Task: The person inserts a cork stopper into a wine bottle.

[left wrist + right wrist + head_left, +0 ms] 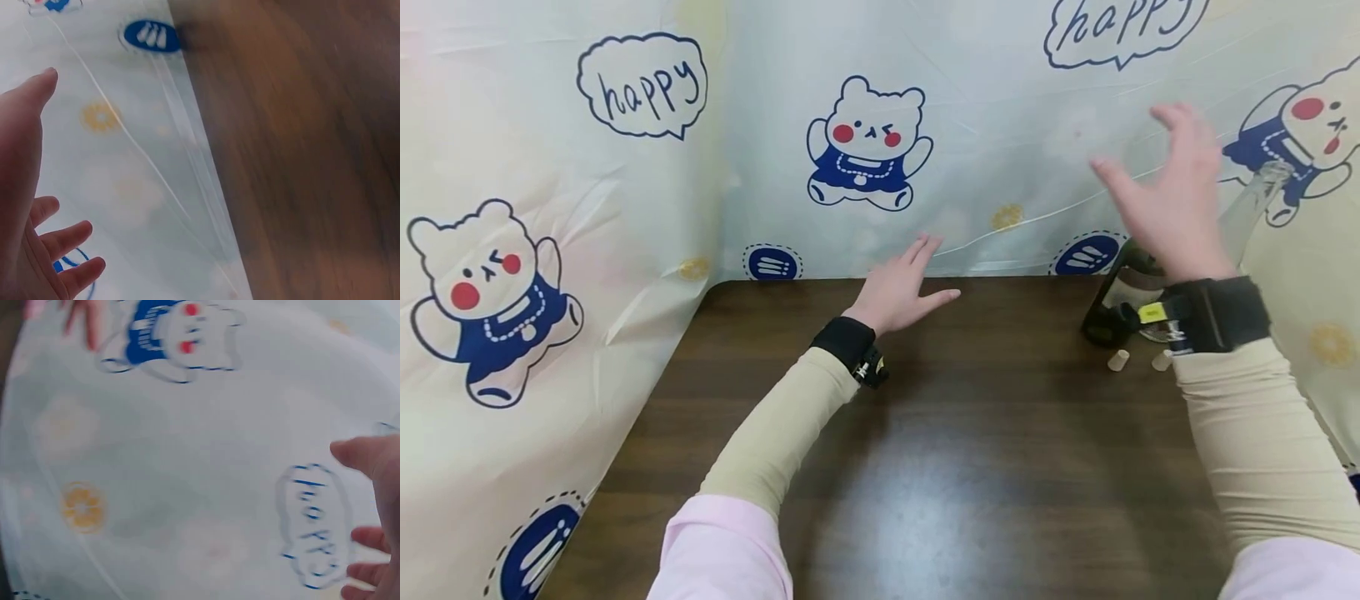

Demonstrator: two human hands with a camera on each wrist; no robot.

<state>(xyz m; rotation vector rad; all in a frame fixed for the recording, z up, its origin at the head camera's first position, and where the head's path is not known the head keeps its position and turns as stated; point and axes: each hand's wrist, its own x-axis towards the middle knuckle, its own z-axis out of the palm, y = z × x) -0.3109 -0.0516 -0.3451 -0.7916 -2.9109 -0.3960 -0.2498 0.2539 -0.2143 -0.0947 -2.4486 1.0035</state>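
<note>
My left hand is stretched out over the far part of the table, its fingers extended and thumb apart. In the left wrist view, this hand holds nothing. My right hand is raised at the right with fingers spread and bent a little. Nothing lies between the thumb and fingers of the right hand in its wrist view. Partly hidden behind it stands a dark green bottle. A clear glass bottle shows its neck beside the hand. Two small corks lie in front of the bottles, a left one and a right one.
The dark wooden table ends at a hanging printed cloth along the back. More of this cloth covers the left and right sides. Both wrists wear black straps with small cameras.
</note>
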